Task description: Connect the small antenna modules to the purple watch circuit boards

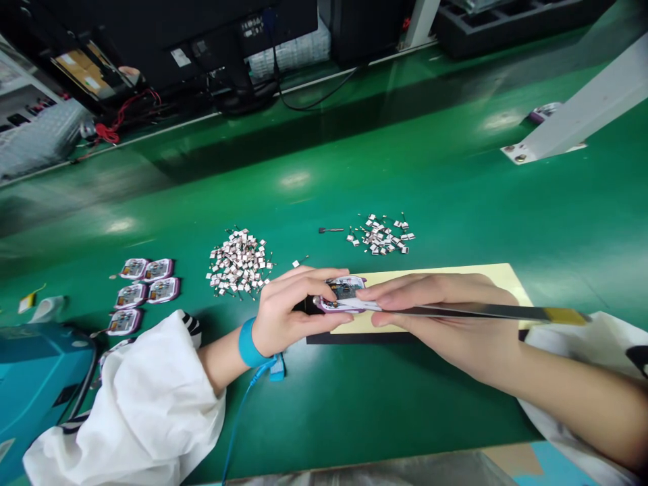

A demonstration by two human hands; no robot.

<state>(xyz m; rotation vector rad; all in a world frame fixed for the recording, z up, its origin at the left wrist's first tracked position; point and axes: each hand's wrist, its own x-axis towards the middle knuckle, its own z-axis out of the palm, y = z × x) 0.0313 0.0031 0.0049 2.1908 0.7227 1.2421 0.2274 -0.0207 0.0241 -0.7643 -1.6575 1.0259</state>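
Observation:
My left hand [288, 304] grips a small rounded-square device housing [347, 289], white inside with a purple rim and a circuit board. The thumb and fingers close around its left side. In my right hand [445, 304] is a pair of metal tweezers [470, 311], pinched between thumb and fingers. Their pale tips reach over the lower part of the circuit board; whether they hold a tiny part I cannot make out. Beneath both hands lies a yellow sheet [496, 277] on a black mat [318, 335]. A blue wrist strap [250, 343] with a cord circles my left wrist.
Two heaps of small silvery parts with short leads, one larger heap [240, 263] and one smaller heap [382, 236], lie beyond my hands. Several similar housings [156, 270] sit at left beside a teal machine [35, 398]. A white post [587, 101] stands at right; a monitor [202, 54] is behind.

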